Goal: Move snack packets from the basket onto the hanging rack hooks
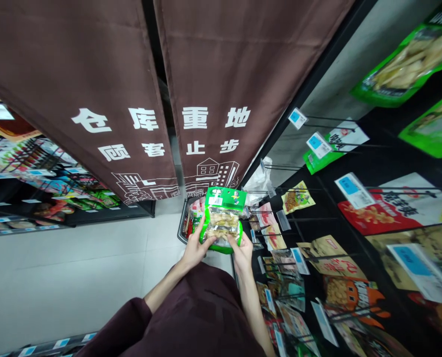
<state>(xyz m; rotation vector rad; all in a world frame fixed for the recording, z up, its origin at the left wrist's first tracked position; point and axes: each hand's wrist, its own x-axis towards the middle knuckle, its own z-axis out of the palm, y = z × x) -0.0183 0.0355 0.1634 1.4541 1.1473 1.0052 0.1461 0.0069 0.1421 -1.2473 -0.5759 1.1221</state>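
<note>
Both hands hold one green snack bag (223, 217) in front of my body. Its clear window shows pale yellowish pieces, and a white label is stuck near its top. My left hand (196, 245) grips the bag's left edge, thumb on the front. My right hand (242, 248) grips the lower right edge, with its thumb also on the front. The fingers behind the bag are hidden. Just beyond the bag, partly covered by it, is a dark basket (181, 225) with several colourful packets inside.
A brown split curtain (213, 59) with white lettering hangs ahead. On the right, a black rack (317, 198) carries hanging snack bags on hooks with price tags (354, 191). Shelves of packets (57, 178) stand at the left. Pale floor tiles (105, 267) lie below.
</note>
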